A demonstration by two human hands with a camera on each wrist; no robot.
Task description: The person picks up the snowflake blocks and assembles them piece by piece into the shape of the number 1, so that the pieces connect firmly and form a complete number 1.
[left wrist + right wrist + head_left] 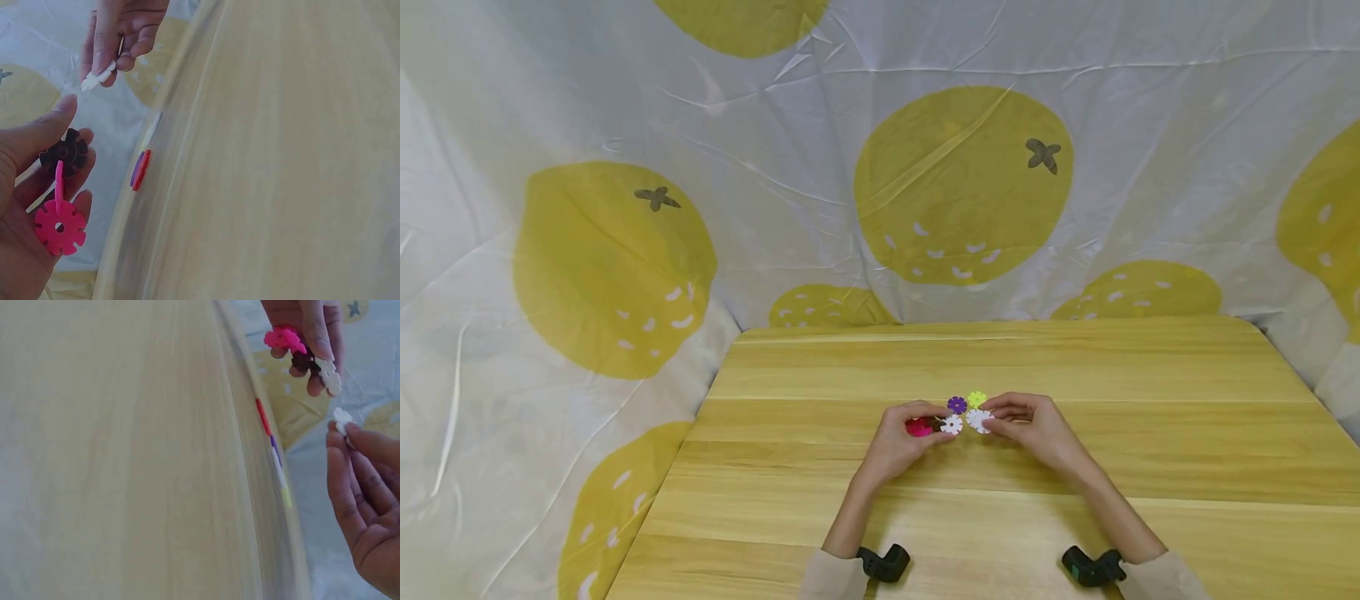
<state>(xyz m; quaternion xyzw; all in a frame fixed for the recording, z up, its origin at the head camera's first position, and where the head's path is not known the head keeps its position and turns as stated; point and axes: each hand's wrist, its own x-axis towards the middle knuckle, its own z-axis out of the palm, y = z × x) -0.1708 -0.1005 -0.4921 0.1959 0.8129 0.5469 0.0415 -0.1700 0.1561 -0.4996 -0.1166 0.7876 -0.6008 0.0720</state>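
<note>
My left hand [898, 442] holds a small chain of slotted plastic snowflake discs. Pink discs [60, 230], a dark brown disc [65, 153] and a white disc [952, 425] make it up. Between thumb and fingertips, my right hand [1041, 429] pinches a separate white snowflake disc [977, 422]. The two white pieces face each other with a small gap between them, as the right wrist view shows with the held white disc [341, 417] apart from the white end of the chain [330, 377].
Beyond the hands, a purple disc [957, 405] and a yellow-green disc [977, 399] lie on the wooden table [820, 492]. A red disc [263, 417] lies there too, in the wrist views. A lemon-print cloth [775, 167] hangs behind the table.
</note>
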